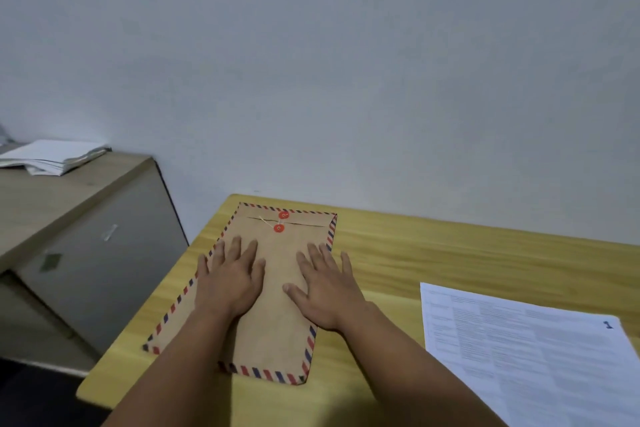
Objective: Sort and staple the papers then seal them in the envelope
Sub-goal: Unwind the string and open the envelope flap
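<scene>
- On the table, near its left end, lay the envelope — brown w/ red-blue striped border, flat, long side running away from the person, flap end toward the wall.
- Left hand rested flat on the envelope's left half, fingers straight & spread; grip apart, holding nothing.
- Right hand pressed flat on the right half, fingers reaching to the striped right edge; grip likewise apart, nothing pinched.
- Flap looked folded down; two red buttons sat one above the other at the flap line, w/ a pale string trailing off to the left. Couldn't tell if the string was wound tight or only loosely looped.
- Judged: envelope seemed filled & closed, both palms smoothing it down — so prob. the last step, sealing, nearly done or just finished.
- Couldn't confirm contents: no papers visible inside, no stapler in view, so sorting/stapling only assumed done.
- One doubt: printed sheet, marked "1" at its top right corner, lay on the table to the right, well apart from the envelope. Couldn't tell if it's a leftover from the set or a separate doc; if part of the set, task wasn't complete.
- Left: check string is wound snug around the buttons; settle what that sheet is.
- Off-task: paper stack on a grey cabinet to the left.
</scene>
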`<state>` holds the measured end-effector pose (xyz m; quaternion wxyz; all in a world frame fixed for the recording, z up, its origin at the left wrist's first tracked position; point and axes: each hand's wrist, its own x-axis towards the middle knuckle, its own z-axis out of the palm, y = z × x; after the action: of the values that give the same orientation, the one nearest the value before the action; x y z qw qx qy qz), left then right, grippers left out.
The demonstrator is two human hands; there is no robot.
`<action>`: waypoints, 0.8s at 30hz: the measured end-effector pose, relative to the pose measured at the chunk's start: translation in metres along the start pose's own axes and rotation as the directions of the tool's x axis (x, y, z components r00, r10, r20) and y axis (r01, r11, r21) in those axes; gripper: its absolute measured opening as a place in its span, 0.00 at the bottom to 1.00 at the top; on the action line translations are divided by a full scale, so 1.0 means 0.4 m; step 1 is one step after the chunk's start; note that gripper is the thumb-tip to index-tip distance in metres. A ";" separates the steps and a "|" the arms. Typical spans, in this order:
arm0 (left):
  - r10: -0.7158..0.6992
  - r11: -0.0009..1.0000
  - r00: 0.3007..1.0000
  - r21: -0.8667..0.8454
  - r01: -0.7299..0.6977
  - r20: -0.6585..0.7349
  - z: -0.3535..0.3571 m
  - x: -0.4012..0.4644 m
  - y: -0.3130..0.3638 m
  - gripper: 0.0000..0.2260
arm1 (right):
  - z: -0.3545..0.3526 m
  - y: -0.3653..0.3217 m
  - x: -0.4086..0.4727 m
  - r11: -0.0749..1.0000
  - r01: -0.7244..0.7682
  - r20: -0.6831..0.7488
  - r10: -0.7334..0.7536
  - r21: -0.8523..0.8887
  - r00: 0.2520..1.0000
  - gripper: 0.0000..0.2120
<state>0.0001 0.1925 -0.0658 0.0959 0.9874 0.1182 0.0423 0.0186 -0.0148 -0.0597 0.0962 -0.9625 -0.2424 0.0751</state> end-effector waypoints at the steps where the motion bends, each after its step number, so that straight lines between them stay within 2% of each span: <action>1: 0.001 1.000 1.000 0.002 -0.001 0.008 0.000 -0.013 0.006 0.28 | 0.000 0.001 -0.014 1.000 -0.008 0.000 0.008 -0.005 1.000 0.38; 15: 0.094 0.996 0.993 -0.007 -0.094 0.065 -0.003 -0.301 0.143 0.27 | -0.004 -0.003 -0.334 0.988 -0.157 0.027 0.156 0.011 0.987 0.40; 18: 0.110 0.993 0.991 0.037 -0.113 0.080 -0.008 -0.333 0.161 0.28 | -0.016 -0.023 -0.366 0.974 -0.226 -0.037 0.224 -0.033 0.974 0.35; 20: 0.131 0.986 0.990 0.097 -0.136 0.051 -0.023 -0.333 0.166 0.27 | -0.032 -0.029 -0.360 0.967 -0.251 -0.123 0.245 -0.036 0.962 0.27; 22: 0.142 0.982 0.990 0.127 -0.141 0.001 -0.044 -0.313 0.161 0.24 | -0.055 -0.028 -0.334 0.967 -0.243 -0.206 0.253 0.072 0.945 0.20; 24: 0.133 0.983 0.990 0.132 -0.124 -0.056 -0.059 -0.275 0.148 0.21 | -0.080 -0.027 -0.294 0.943 -0.217 -0.234 0.277 0.252 0.932 0.15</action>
<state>-0.0954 0.1136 -0.0377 0.0254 0.9952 0.0598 0.0726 -0.0826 -0.0668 -0.0146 0.2244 -0.9699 -0.0934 -0.0165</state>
